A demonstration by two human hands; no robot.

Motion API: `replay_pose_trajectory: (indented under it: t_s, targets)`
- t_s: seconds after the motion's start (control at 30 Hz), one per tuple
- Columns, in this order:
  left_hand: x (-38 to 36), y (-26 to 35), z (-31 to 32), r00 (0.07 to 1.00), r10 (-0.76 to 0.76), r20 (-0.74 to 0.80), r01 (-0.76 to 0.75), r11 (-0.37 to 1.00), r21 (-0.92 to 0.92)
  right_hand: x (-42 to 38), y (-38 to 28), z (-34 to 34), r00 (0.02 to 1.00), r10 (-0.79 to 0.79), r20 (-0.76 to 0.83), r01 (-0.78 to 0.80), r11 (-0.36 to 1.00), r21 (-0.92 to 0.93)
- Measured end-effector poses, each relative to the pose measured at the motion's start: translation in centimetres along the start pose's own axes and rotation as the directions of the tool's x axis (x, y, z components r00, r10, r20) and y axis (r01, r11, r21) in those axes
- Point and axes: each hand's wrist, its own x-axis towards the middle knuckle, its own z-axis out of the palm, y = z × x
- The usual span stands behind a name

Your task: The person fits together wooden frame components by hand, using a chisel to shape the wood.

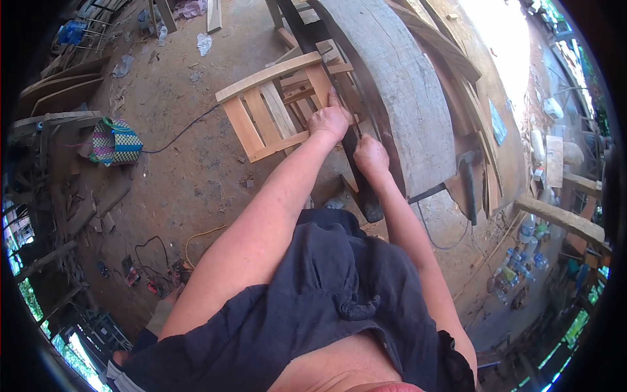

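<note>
A pale wooden slatted frame (268,111), like a chair back, lies tilted against the workbench. My left hand (330,121) grips its right side, fingers curled over a slat and one finger pointing up. Just to the right, my right hand (371,155) is closed in a fist around a dark narrow strip (358,179) that runs along the edge of a big grey plank (398,85). What lies under the right palm is hidden. The hands are a few centimetres apart.
A hammer (467,179) lies on the bench to the right of the plank. A colourful woven basket (116,142) sits on the dirt floor at left, with cables (189,127) and small tools (153,274) nearby. Stacked timber lines the left and far edges.
</note>
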Motion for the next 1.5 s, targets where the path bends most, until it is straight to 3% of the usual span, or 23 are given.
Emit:
replay_pose_trajectory:
  t_s: [0.23, 0.47, 0.67, 0.77, 0.93, 1.3, 1.5]
  targets:
    - [0.5, -0.5, 0.2, 0.998, -0.039, 0.044, 0.041, 0.998, -0.044, -6.9, 1.3, -2.0, 0.992, 0.098, 0.078, -0.092, 0.993, -0.078]
    - [1.2, -0.9, 0.7, 1.000, -0.011, 0.010, 0.011, 1.000, -0.028, 0.5, -0.4, 0.3, 0.998, 0.057, 0.016, -0.057, 0.998, -0.025]
    - [1.1, -0.7, 0.6, 0.999, -0.037, 0.014, 0.037, 0.999, 0.001, -0.4, -0.8, -0.5, 0.997, 0.078, 0.029, -0.078, 0.997, 0.002]
    - [0.9, -0.6, 0.7, 0.999, -0.042, 0.010, 0.042, 0.999, 0.000, -2.5, 0.3, -1.6, 0.998, 0.018, 0.055, -0.016, 0.999, -0.036]
    - [0.8, -0.9, 0.7, 0.999, -0.034, 0.017, 0.034, 0.999, -0.018, -5.9, 0.8, -1.9, 0.992, 0.099, 0.081, -0.095, 0.994, -0.053]
    - [1.2, -1.0, 1.1, 1.000, -0.019, 0.011, 0.019, 1.000, -0.024, 3.6, -1.6, 0.4, 0.997, 0.055, 0.051, -0.056, 0.998, 0.029]
    - [1.5, -0.9, 1.4, 0.999, -0.042, -0.001, 0.042, 0.999, -0.003, 1.8, -1.4, -0.4, 0.999, 0.023, 0.025, -0.024, 0.998, 0.053]
